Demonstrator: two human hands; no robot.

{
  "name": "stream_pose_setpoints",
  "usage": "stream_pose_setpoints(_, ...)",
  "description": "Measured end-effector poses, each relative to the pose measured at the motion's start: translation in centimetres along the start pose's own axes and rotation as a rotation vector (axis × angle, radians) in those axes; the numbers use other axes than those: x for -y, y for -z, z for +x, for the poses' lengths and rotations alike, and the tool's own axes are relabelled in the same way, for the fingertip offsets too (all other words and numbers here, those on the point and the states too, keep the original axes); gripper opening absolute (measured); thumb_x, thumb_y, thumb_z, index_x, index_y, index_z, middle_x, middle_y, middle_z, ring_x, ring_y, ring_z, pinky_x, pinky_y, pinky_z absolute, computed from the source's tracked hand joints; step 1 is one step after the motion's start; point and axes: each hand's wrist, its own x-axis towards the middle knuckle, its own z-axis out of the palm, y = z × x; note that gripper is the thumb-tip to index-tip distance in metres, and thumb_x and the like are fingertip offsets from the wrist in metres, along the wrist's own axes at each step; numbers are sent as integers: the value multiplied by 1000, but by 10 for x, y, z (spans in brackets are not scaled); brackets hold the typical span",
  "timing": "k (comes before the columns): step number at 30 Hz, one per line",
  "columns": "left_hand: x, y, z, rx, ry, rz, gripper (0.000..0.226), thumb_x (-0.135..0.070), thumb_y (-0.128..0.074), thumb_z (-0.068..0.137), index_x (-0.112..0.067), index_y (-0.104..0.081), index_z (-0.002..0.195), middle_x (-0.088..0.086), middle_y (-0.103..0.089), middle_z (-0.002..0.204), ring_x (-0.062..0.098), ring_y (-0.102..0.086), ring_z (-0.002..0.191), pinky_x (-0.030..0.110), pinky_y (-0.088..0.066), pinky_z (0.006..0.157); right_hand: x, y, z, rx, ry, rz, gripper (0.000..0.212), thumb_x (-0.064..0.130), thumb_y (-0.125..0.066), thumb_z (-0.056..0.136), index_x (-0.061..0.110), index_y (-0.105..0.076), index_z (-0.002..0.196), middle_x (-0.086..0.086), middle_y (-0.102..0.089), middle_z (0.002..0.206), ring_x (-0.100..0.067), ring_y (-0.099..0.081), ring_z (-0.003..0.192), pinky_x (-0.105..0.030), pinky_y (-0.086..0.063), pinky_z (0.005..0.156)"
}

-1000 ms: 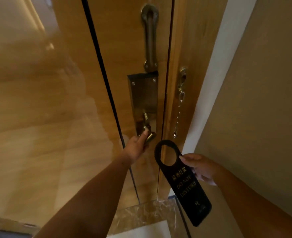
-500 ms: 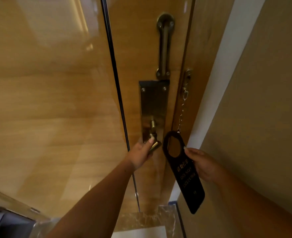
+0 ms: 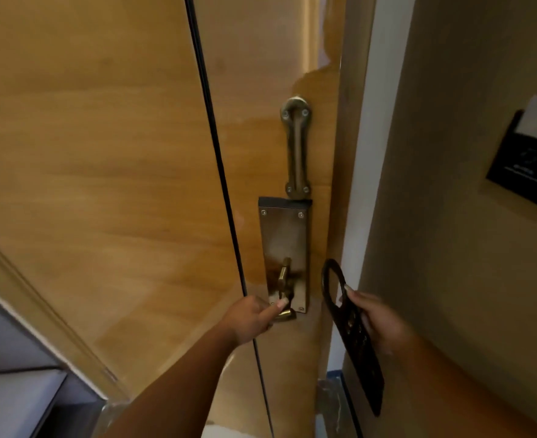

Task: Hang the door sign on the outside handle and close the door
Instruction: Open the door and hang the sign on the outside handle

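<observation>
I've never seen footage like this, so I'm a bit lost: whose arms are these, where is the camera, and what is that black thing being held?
No machine here: a person wears a camera on the head, looking down along both arms. The left hand grips the brass lever handle on the inside of a wooden door. The right hand holds a black door sign with a hanging loop at its top, beside the door's edge. The sign is not hung yet. On the wall to the right sits a dark card holder.
</observation>
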Motion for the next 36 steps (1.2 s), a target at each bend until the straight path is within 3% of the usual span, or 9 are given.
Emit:
stream_pose_setpoints(6,-24,24,-98,79,-42,705,72,-86,-14,70,-25,-49,57,-5,-45,54,12,-42,48,31,-35,50,-42,-47,-76,21,-2,25,34,40,-69,72,13,-76,91,-13,-75,98,-31,-68,98,-43,-49,86)
stream_pose_setpoints(12,-18,28,-194,122,74,799,69,-79,-27,78,-20,-60,69,0,-58,64,16,-55,58,36,-50,65,-66,-81,-122,182,-48,137,34,30,-70,75,7,-73,100,-19,-71,109,-31,-67,102,-38,-57,77)
stream_pose_setpoints(15,-9,34,-238,121,143,759,73,-82,-30,72,-19,-65,80,2,-65,76,18,-61,74,35,-51,74,-71,-98,-127,299,-103,154,36,27,-71,77,4,-70,105,-20,-69,112,-33,-64,107,-37,-58,76)
stream_pose_setpoints(18,1,41,-284,1,127,728,69,-83,-36,71,-26,-66,96,-6,-65,96,10,-48,88,29,-30,82,-72,-123,-124,370,-118,168,38,27,-72,75,6,-71,107,-17,-70,112,-29,-66,105,-33,-59,73)
stream_pose_setpoints(23,23,53,-350,-129,175,653,76,-88,-42,65,-47,-43,129,-19,-42,141,6,-25,132,36,-14,106,-77,-185,-118,418,-132,90,28,32,-69,73,13,-78,92,-8,-77,97,-20,-72,89,-22,-57,60)
stream_pose_setpoints(27,33,54,-396,-266,366,538,94,-86,-56,54,-52,-23,136,-14,-27,152,13,-15,139,40,-9,112,-85,-223,-110,485,-167,19,35,30,-65,80,8,-71,107,-13,-74,105,-28,-69,97,-34,-59,71)
stream_pose_setpoints(30,44,58,-428,-336,477,290,93,-64,-74,58,-46,-27,136,-9,-31,148,18,-29,135,47,-30,111,-92,-252,-108,553,-203,24,32,30,-61,80,8,-74,99,-15,-76,93,-31,-72,81,-38,-60,59)
stream_pose_setpoints(34,49,63,-469,-403,560,89,88,-55,-75,55,-39,-34,132,-15,-32,133,11,-37,121,30,-38,100,-105,-288,-106,610,-240,-19,29,28,-56,85,9,-77,85,-14,-76,76,-29,-72,65,-38,-58,50)
stream_pose_setpoints(36,58,64,-489,-425,638,57,72,-52,-70,58,-36,-43,123,-9,-39,126,13,-43,112,25,-40,90,-113,-301,-106,621,-259,-96,29,31,-63,78,7,-75,87,-17,-73,75,-33,-70,67,-49,-58,63)
